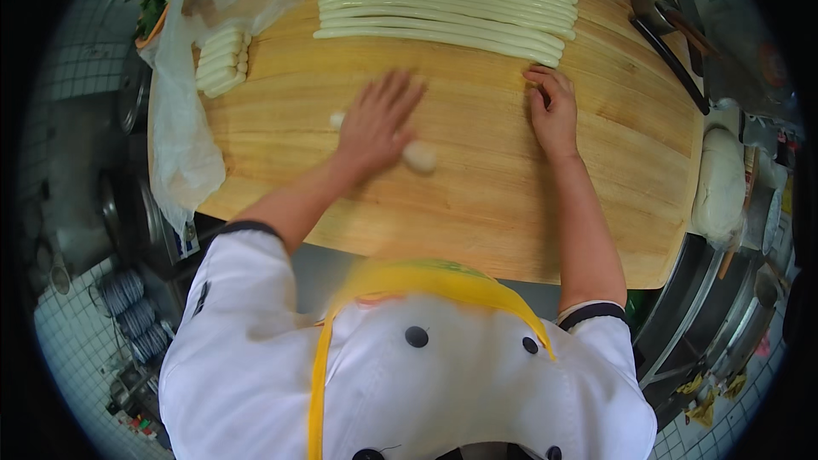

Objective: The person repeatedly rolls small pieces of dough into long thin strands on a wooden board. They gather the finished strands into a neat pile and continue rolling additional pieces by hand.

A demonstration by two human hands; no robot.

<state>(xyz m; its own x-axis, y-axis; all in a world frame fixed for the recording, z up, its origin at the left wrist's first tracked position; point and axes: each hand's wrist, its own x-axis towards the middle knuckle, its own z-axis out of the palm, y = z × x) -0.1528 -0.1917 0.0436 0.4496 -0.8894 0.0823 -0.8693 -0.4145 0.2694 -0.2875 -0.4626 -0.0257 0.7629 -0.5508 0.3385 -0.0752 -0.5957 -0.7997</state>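
Note:
My left hand lies flat and blurred over a short piece of dough on the wooden board; one end shows by the thumb and another pale end past the hand's outer edge. Near the front end of the long dough strips, my right hand rests with curled fingers, its fingertips close to the nearest strip's right end. Whether it touches that strip I cannot tell. Many strips lie side by side across the far part of the board. A stack of short dough pieces sits at the left.
Clear plastic sheeting drapes over the board's left edge, beside green leaves. At the far right are a metal pot and a dark-handled tool. A large wrapped dough mass lies beyond the right edge.

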